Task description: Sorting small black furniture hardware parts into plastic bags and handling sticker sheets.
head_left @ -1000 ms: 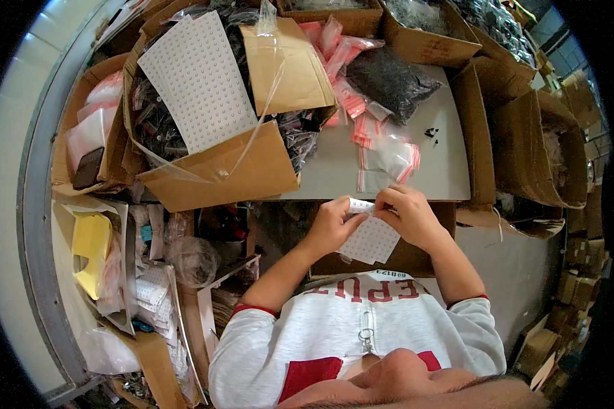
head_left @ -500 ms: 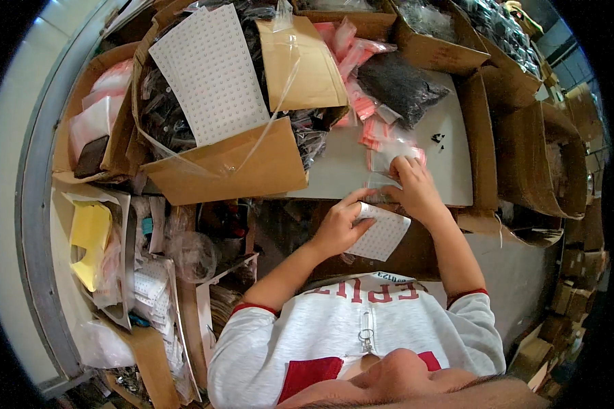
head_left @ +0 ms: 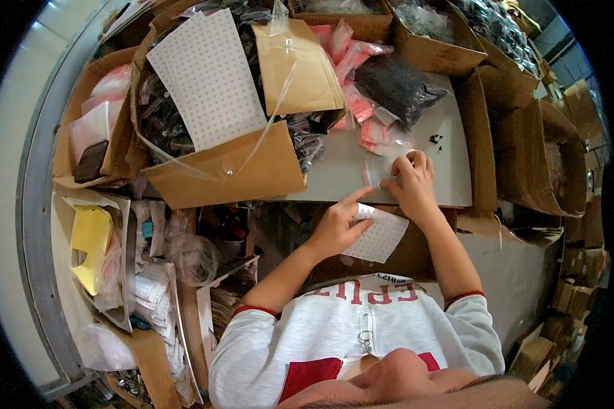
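Observation:
My left hand grips a white sheet of small printed stickers between thumb and fingers, its index finger stretched toward a small clear zip bag with a red strip. Above the board's near edge, my right hand is closed, thumb and fingers pinching that bag; its fingers cover part of it. Just beyond lies a stack of similar red-edged zip bags. A large clear bag of small black pieces rests behind them. Several loose black bits lie to the right of the stack.
A cardboard box at left holds bagged dark items, with large sticker sheets on top. More open boxes stand at right. The pale work board ends close to my body. Below left, a tray holds papers and bags.
My right hand has shifted slightly, and the small zip bag now stands apart from the stack, its red strip upright. My left index finger reaches out straighter; the sticker sheet stays in that hand.

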The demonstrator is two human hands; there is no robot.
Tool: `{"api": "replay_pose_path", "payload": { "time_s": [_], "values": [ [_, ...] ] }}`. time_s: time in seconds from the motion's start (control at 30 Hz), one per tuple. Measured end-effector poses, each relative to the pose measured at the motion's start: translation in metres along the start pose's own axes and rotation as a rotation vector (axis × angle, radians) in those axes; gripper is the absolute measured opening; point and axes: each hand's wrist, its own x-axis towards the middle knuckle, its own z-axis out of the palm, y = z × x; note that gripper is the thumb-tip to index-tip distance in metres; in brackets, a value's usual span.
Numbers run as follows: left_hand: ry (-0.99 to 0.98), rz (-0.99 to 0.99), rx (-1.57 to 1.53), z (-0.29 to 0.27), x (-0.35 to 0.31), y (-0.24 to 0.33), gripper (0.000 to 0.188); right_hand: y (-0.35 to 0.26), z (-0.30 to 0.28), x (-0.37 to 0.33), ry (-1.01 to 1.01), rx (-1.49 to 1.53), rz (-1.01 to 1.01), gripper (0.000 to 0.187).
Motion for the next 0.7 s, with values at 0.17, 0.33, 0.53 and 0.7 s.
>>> {"api": "replay_pose_path", "payload": {
  "time_s": [0.17, 0.33, 0.53, 0.7],
  "values": [
    [-0.016, 0.006, 0.040, 0.001, 0.001, -0.003, 0.021, -0.010, -0.022, -0.014, -0.069, 0.041, -0.055, 0.031],
    [-0.017, -0.022, 0.040, 0.001, 0.002, -0.001, 0.026, -0.019, -0.030, -0.021, -0.365, 0.454, -0.183, 0.023],
    [0.012, 0.025, 0.081, 0.003, 0.002, -0.002, 0.028, -0.027, -0.022, -0.030, -0.283, 0.421, -0.279, 0.018],
    [0.033, 0.021, 0.071, 0.004, 0.003, -0.002, 0.025, -0.030, -0.020, -0.032, -0.121, 0.315, -0.411, 0.014]
  ]
}}
